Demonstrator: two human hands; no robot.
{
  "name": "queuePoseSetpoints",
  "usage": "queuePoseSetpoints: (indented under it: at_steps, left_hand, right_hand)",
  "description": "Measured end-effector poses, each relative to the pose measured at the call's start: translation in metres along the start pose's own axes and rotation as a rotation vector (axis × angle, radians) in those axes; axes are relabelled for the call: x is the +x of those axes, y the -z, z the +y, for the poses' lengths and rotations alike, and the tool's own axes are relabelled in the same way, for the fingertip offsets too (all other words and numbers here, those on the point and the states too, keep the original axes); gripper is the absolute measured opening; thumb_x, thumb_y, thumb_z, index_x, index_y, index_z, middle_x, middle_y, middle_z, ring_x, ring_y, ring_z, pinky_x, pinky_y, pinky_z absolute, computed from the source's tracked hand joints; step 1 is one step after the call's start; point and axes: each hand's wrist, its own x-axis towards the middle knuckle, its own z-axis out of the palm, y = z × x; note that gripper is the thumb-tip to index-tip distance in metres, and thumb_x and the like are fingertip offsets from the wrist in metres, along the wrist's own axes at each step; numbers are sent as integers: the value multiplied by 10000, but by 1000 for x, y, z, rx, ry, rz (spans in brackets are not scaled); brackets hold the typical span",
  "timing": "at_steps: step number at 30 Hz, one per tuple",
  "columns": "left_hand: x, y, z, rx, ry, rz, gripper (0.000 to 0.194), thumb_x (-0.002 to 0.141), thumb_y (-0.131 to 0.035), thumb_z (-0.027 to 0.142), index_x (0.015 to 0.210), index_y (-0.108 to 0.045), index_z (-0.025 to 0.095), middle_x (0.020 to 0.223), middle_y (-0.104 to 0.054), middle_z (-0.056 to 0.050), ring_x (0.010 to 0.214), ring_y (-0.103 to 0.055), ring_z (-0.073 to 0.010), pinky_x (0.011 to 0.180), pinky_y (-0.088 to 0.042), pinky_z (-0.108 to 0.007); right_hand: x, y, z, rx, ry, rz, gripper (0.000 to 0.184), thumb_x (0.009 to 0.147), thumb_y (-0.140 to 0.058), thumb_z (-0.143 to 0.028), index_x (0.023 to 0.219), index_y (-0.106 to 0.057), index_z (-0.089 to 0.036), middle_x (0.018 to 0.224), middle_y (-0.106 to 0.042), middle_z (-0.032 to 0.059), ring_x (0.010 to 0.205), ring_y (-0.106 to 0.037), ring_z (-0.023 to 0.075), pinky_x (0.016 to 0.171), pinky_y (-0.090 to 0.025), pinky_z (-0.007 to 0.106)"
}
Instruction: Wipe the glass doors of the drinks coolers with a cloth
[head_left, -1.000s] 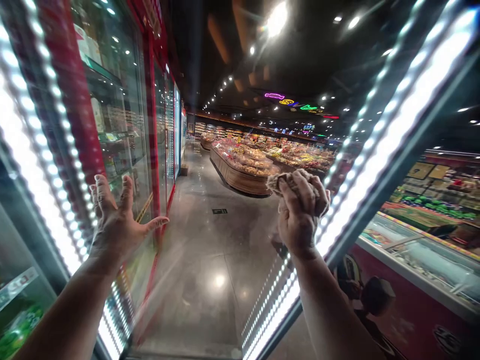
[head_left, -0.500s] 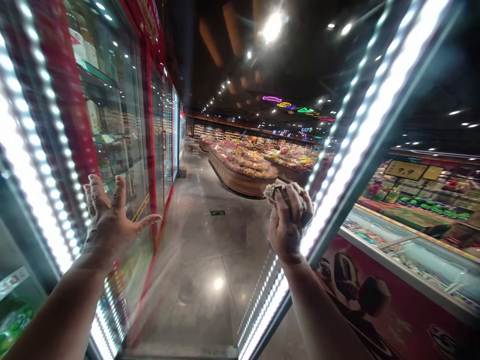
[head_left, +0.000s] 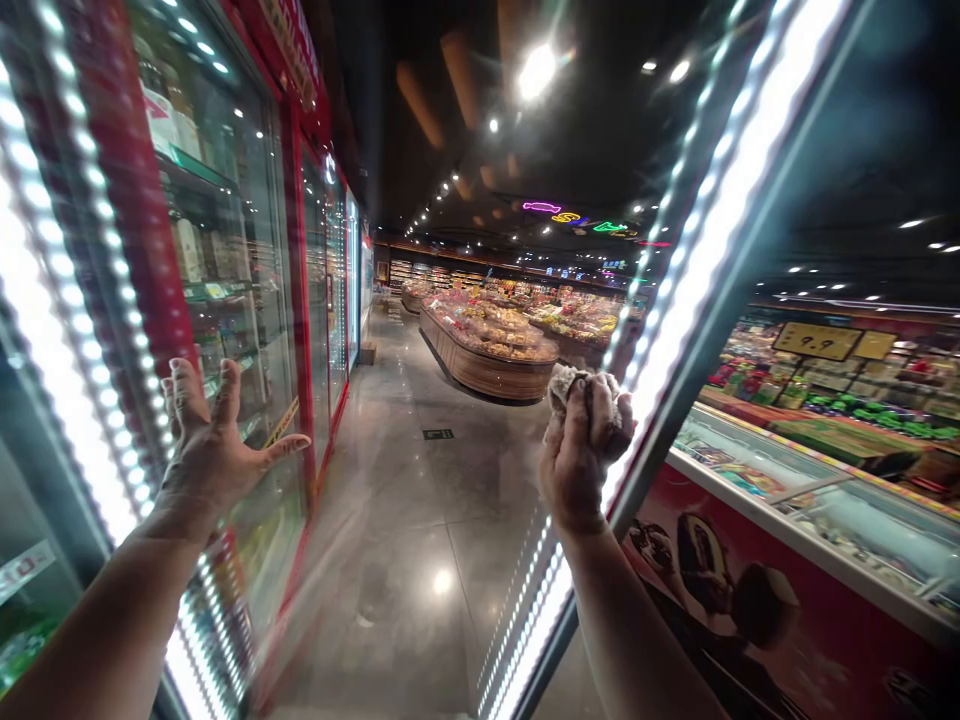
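Observation:
In front of me is a glass door (head_left: 405,520) edged by bright LED strips. My left hand (head_left: 206,450) is spread with its palm toward the glass near the left light strip (head_left: 82,360); it holds nothing. On the other side, my right hand (head_left: 581,450) is closed around a crumpled, pale cleaning cloth (head_left: 564,388), close to the right light strip (head_left: 694,265). Part of the cloth sticks out above the fingers. Whether the palm of the left hand touches the glass I cannot tell.
Red-framed glass fridges (head_left: 296,300) with stocked shelves line the left. Through the glass, a rounded wooden display (head_left: 487,370) heaped with goods stands beyond the floor. At the right is a chest freezer (head_left: 817,510) with a price sign (head_left: 817,340) behind it.
My right hand has moved slightly right with the cloth. My left hand has shifted a little left and down. The right light strip now leans farther left in view.

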Motion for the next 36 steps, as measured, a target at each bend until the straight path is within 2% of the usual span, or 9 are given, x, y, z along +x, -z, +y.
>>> queuePoseSetpoints:
  at_steps: [5, 11, 17, 20, 23, 26, 30, 34, 36]
  left_hand:
    - [0, -3, -8, -15, -63, 38, 1364, 598, -949, 462, 1658, -110, 275, 1710, 134, -224, 1583, 58, -455, 1228, -189, -669]
    - [-2, -5, -10, -30, -63, 36, 1350, 611, -944, 438, 1659, -113, 256, 1709, 100, -248, 1577, 47, -473, 1203, -234, -695]
    - [-2, -8, -11, -41, -101, 88, 1322, 617, -942, 402, 1657, -132, 288, 1721, 117, -193, 1581, 83, -452, 1230, -159, -688]
    - [-2, -8, -12, -39, -101, 90, 1317, 633, -930, 431, 1657, -112, 308, 1722, 123, -186, 1585, 55, -452, 1230, -175, -688]
    - [-2, -8, -11, -36, -78, 57, 1284, 683, -882, 513, 1659, -71, 312, 1720, 137, -184, 1586, 9, -462, 1205, -239, -703]
    - [-2, -6, -9, -32, -13, 7, 1279, 703, -855, 549, 1658, -35, 318, 1718, 161, -176, 1581, -14, -480, 1181, -281, -717]
    - [-1, -4, -8, -36, 22, -30, 1274, 708, -848, 556, 1662, -48, 287, 1717, 165, -183, 1577, -8, -493, 1203, -224, -717]
    - [-2, -5, -9, -34, -14, -8, 1286, 696, -851, 579, 1664, -66, 261, 1719, 148, -191, 1579, 8, -483, 1235, -152, -691]
    - [-3, -5, -8, -24, -30, 1, 1285, 693, -850, 589, 1664, -73, 264, 1718, 151, -192, 1579, -11, -483, 1237, -148, -689]
  right_hand:
    - [29, -9, 2, 24, -12, 120, 577, 1030, -488, -219, 1595, -369, -211, 1539, -481, 179, 1506, -317, 343, 1202, -355, 659]
    - [32, -6, -1, 49, 58, 71, 561, 1016, -517, -192, 1566, -416, -240, 1464, -554, 132, 1447, -389, 298, 1179, -438, 561]
    - [72, -11, 4, 95, 14, 139, 485, 1035, -463, -204, 1517, -494, -258, 1472, -552, 129, 1413, -418, 296, 1196, -378, 598]
    - [70, -13, -11, 99, 45, 127, 516, 1029, -474, -192, 1539, -462, -269, 1466, -561, 121, 1432, -390, 283, 1200, -394, 552]
    - [63, -14, -23, 103, 132, 44, 567, 1009, -520, -172, 1555, -438, -306, 1441, -593, 84, 1440, -383, 271, 1204, -399, 515]
    - [69, -17, -24, 102, 78, 106, 515, 1026, -483, -186, 1527, -481, -307, 1445, -589, 87, 1429, -407, 277, 1196, -398, 544]
    - [68, -21, -34, 65, 55, 167, 488, 1035, -457, -208, 1516, -497, -276, 1456, -568, 113, 1425, -420, 294, 1179, -417, 559]
    - [56, -22, -50, 78, 203, -25, 521, 1008, -514, -177, 1511, -502, -313, 1431, -608, 73, 1442, -404, 265, 1190, -424, 470]
    - [62, -22, -49, 81, 156, -20, 479, 1014, -507, -199, 1476, -546, -319, 1441, -605, 75, 1448, -405, 261, 1197, -414, 469]
